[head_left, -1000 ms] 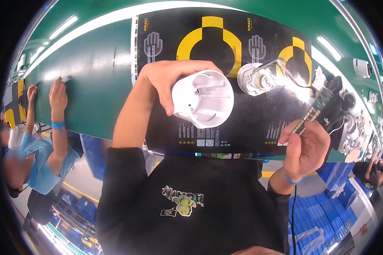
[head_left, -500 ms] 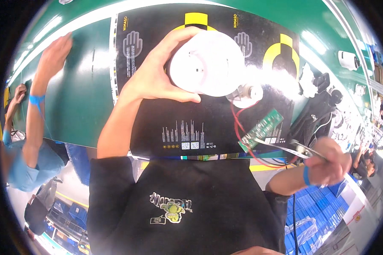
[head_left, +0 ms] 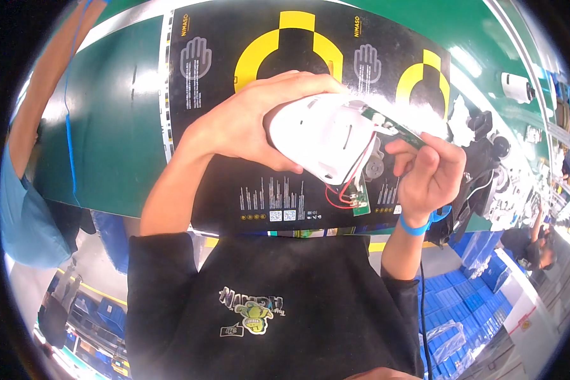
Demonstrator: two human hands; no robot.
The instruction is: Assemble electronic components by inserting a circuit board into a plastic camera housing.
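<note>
Head: left hand (head_left: pixel 250 120) holds white housing (head_left: pixel 320 139).

We see a plain white housing (head_left: pixel 316 136), a green circuit board (head_left: pixel 406 133) and a second green board (head_left: pixel 361 206) with red wires (head_left: pixel 358 164). The mat (head_left: pixel 234 183) is black — yellow ring shapes (head_left: pixel 256 56) and grey hand outlines (head_left: pixel 196 58) toward its far edge, white print (head_left: pixel 275 196) along its near edge — and we find the tabletop (head_left: pixel 104 133) deep green.
</note>
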